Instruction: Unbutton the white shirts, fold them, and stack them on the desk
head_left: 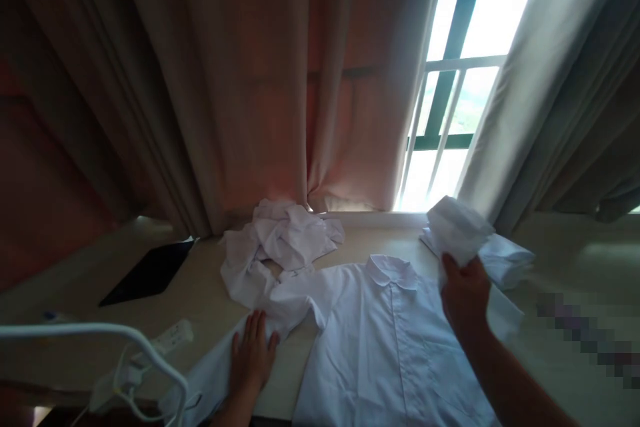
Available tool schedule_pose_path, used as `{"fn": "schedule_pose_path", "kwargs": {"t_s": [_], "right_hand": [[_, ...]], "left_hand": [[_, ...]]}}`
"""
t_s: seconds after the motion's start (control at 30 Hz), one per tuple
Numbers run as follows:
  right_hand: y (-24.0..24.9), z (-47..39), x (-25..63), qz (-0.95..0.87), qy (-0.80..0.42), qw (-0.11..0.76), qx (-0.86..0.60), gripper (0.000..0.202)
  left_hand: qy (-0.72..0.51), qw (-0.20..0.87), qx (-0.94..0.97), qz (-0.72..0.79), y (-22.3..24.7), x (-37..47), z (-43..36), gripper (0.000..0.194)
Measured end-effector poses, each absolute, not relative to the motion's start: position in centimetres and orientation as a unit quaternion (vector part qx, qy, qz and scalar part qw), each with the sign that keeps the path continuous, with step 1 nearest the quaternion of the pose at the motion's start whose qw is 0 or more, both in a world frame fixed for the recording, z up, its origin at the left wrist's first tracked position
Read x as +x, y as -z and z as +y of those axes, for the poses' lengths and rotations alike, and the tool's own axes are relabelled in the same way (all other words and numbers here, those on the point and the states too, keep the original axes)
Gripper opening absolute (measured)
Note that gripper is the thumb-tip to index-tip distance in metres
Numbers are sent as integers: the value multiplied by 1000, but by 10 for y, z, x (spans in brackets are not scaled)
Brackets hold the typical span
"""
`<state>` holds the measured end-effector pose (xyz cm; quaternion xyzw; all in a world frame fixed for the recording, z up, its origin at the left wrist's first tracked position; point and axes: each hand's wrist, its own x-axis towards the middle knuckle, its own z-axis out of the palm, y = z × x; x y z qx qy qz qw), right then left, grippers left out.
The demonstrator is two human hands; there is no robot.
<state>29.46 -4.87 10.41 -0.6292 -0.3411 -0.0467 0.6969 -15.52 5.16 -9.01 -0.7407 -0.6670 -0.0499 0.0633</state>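
Note:
A white collared shirt (365,347) lies front up on the table, its collar toward the window and its button placket running down the middle. My left hand (253,353) rests flat with fingers stretched on the sleeve at the left, which is spread toward the near edge. Raised above the table at the right, my right hand (465,290) is closed around white cloth that looks like the shirt's other sleeve (457,227). Behind that hand sits a stack of folded white cloth (507,260), partly covered. A crumpled white garment (290,237) lies just beyond the left sleeve, touching it.
At the left are a flat black object (147,272), a white power strip (173,337) with cables, and a curved white tube (100,329) in the foreground. Long curtains (260,80) hang behind the table (210,293), with a bright barred window (465,100) between them.

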Motion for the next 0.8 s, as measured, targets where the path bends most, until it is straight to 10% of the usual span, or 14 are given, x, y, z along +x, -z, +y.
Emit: {"fn": "schedule_pose_path", "kwargs": {"t_s": [0.37, 0.8], "right_hand": [[84, 5, 174, -645, -130, 319, -682, 64], [58, -20, 163, -736, -119, 139, -651, 30]], "left_hand": [[105, 26, -743, -660, 78, -166, 47, 60], [129, 28, -736, -664, 84, -172, 50, 60]]}}
